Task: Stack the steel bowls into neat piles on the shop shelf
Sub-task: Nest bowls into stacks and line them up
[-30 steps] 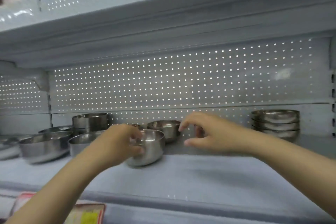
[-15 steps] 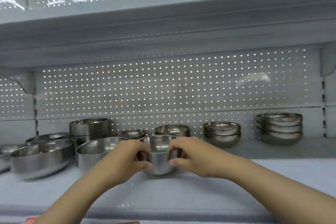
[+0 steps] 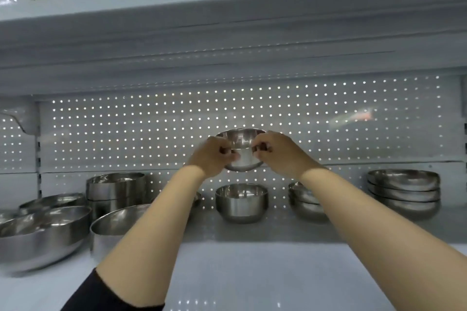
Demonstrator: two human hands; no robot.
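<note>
- Fingers (image 3: 228,150) of both hands curled round the small steel bowl (image 3: 241,145), pinching its wall from opposite sides; left hand (image 3: 212,158) on the left flank, right hand (image 3: 279,153) on the right.
- Bowl held upright in the air, directly above a matching bowl (image 3: 241,202) standing at the back of the shelf (image 3: 252,272).
- Likely light, rigid, polished: slippery, so the side-wall grip just under the rim looks right.
- Nesting should go easily if kept level; tilted, it may jam or clang.
- Other piles sit right (image 3: 404,193) and left (image 3: 115,190).
</note>
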